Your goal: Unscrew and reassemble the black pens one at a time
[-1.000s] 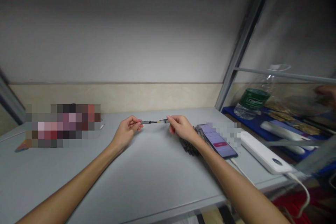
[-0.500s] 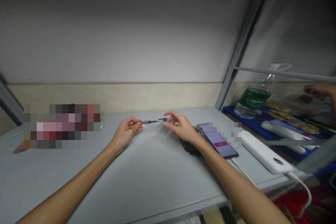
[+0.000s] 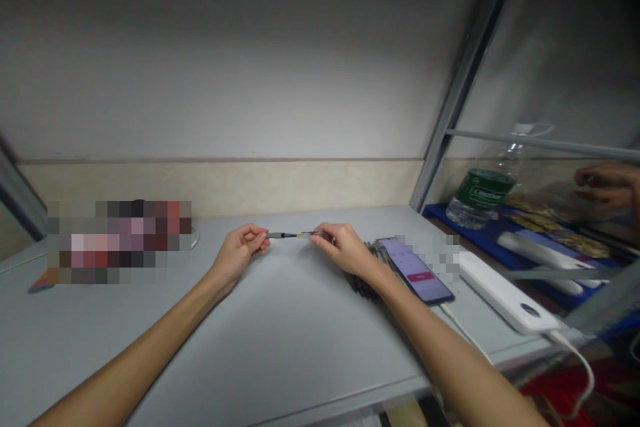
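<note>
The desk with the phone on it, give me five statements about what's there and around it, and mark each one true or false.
1. The left hand holds a thin pen-like item by one end. True.
2. The right hand rests on the bottle. False: its fingers are at the other end of the pen-like item.
3. A white device with a cable lies to the right of the phone. True.
4. The phone's screen is dark. False: it is lit, with a red button showing.
5. The bottle with the green label is on the grey desk. False: it is on the blue surface beyond the metal frame.
</note>
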{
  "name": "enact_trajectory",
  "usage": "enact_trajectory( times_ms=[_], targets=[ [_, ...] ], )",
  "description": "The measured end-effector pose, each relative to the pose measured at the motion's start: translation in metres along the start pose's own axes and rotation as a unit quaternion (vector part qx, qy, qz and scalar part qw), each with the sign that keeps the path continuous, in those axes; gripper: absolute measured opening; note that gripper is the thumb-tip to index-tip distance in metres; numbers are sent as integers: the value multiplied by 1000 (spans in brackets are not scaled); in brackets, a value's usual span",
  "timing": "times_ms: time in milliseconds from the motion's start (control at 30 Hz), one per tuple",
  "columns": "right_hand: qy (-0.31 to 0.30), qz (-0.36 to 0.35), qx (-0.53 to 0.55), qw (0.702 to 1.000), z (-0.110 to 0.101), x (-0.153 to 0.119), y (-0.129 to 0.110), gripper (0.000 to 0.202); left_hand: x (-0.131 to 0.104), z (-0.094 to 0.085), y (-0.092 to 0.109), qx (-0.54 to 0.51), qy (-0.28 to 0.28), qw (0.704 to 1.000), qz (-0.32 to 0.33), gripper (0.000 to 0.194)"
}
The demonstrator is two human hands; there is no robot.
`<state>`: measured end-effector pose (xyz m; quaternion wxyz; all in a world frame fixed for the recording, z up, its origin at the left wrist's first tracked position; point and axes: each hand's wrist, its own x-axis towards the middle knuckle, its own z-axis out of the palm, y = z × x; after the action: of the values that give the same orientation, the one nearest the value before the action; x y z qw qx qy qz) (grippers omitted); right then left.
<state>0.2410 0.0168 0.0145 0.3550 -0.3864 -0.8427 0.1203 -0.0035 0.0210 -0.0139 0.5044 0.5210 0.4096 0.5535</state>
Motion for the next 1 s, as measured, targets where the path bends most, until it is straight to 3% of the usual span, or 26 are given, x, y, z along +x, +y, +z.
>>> enact_trajectory(
  times_ms=[233,367,467,567,633,700,800,933,1000],
  targets=[
    [43,-34,19,998,1,1,1,23,-4,4,4,-109,-56,989,-77,20],
    [35,-67,27,997,0,0,-1,24,-4,4,2,-61,-112,987,-98,26],
    [25,-74,30,996,0,-1,-5,23,-4,4,-1,17,-122,992,-38,24],
    [29,-46,55,997,3,-3,-10,25,-8,5,1,124,-69,988,56,19],
    [30,14,105,994,5,-3,-12,28,-13,8,7,201,-18,973,116,15],
    [8,83,188,979,8,-3,-12,31,-20,12,14,270,21,946,180,12],
    [-21,152,339,928,11,-2,-11,34,-28,16,24,295,39,918,262,11],
    [-22,209,473,856,13,0,-13,33,-31,19,28,287,29,918,271,11],
    [13,221,491,843,14,1,-14,35,-31,21,26,294,-1,920,260,11]
  ],
)
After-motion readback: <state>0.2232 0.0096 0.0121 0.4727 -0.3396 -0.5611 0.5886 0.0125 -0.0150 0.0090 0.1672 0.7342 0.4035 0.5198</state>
